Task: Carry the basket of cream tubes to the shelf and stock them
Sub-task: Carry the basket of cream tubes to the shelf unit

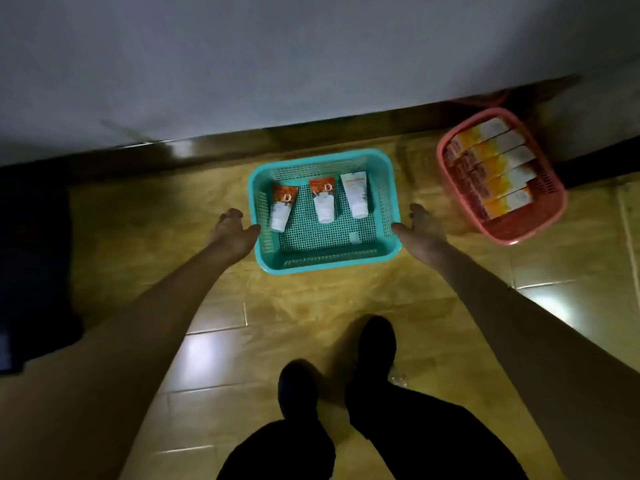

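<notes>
Teal basket [325, 261] on the tiled floor [311, 306] by the wall, both hands at its sides, not yet lifted.

Three cream tubes [323, 200] lie loose and apart on the mesh bottom, caps toward the person. Left hand [233, 230] is spread, thumb tip touching the left rim; right hand [420, 230] is spread, thumb tip at the right rim; neither has closed on anything. Can't tell if the other fingers reach under the lip. Risks, as I judge them: thumb-only contact on thin flexing plastic means slip or tilt on lift, and the unsecured tubes then slide to one wall. Pink basket [502, 233] of boxes sits near on the right, so a wide right swing could clip it. Shelf not in view.
</notes>
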Motion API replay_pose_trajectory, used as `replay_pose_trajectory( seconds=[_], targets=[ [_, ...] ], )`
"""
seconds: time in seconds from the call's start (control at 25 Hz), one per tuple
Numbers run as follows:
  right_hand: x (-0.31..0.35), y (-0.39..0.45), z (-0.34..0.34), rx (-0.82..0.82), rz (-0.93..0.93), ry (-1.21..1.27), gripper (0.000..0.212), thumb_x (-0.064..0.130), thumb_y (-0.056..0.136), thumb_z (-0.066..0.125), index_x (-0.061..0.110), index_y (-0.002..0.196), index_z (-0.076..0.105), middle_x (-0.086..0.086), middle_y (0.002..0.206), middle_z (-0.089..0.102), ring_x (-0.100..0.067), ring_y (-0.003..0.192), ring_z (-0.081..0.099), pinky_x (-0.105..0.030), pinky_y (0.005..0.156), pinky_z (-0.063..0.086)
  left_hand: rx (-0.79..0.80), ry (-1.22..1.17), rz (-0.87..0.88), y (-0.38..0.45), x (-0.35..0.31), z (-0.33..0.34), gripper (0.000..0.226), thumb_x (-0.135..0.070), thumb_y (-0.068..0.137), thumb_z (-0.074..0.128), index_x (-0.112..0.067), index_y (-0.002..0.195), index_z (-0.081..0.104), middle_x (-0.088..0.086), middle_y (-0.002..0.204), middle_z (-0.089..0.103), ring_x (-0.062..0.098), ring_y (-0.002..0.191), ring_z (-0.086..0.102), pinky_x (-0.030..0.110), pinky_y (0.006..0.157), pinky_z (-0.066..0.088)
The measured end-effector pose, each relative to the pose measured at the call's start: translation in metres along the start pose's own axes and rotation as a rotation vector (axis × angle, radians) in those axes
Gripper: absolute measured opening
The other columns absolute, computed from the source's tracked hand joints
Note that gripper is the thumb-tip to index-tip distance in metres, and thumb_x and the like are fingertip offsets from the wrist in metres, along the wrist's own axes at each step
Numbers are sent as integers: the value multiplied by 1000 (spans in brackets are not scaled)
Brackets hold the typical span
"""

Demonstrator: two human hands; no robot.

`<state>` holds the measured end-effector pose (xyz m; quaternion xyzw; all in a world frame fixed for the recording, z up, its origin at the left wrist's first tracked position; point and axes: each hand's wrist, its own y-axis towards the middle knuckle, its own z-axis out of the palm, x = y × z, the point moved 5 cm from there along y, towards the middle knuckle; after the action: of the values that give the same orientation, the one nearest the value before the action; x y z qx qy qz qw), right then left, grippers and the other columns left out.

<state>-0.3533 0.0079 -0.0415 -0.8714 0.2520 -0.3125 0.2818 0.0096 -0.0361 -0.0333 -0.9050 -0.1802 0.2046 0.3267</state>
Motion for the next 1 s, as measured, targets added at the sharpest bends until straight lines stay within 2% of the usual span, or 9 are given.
replay_pose_trajectory(
  seconds=[0.24,0.48,0.56,0.64,0.76,1.0],
  targets=[
    [-51,87,73,-47,74,-44,76,28,91,63,4,151,23,-25,148,41,-41,134,45,-42,102,42,-3,4,-110,83,38,82,71,-32,93,61,1,147,29,26,148,41,43,134,45,44,104,41],
    [-69,129,92,-91,46,-39,57,15,81,64,7,133,43,-23,129,58,-41,118,56,-42,90,47,33,7,-132,115,48,112,62,-35,88,61,-3,136,38,24,137,54,44,125,55,47,99,48],
    [-72,133,90,-106,28,-110,54,6,79,60,6,131,46,-23,125,60,-42,116,57,-43,88,48,26,48,-117,121,55,114,60,-34,79,59,-9,132,46,22,131,60,43,118,60,47,96,51],
    [-75,133,89,-71,0,-164,56,2,80,58,6,134,46,-23,123,63,-42,117,57,-44,91,49,-13,72,-105,117,58,113,54,-25,79,60,-8,129,49,23,128,61,44,117,59,45,96,49],
    [-82,123,96,-19,0,-204,56,5,82,59,9,136,47,-20,124,64,-40,117,59,-47,93,52,-64,66,-76,104,60,111,46,-11,85,64,3,126,48,28,126,60,45,117,57,45,94,47],
    [-95,84,96,13,108,-144,48,8,80,63,9,127,51,-18,122,65,-38,111,63,-49,86,57,-26,103,-65,72,76,114,45,-8,82,67,4,119,46,28,121,61,46,113,59,49,89,49]
  ],
)
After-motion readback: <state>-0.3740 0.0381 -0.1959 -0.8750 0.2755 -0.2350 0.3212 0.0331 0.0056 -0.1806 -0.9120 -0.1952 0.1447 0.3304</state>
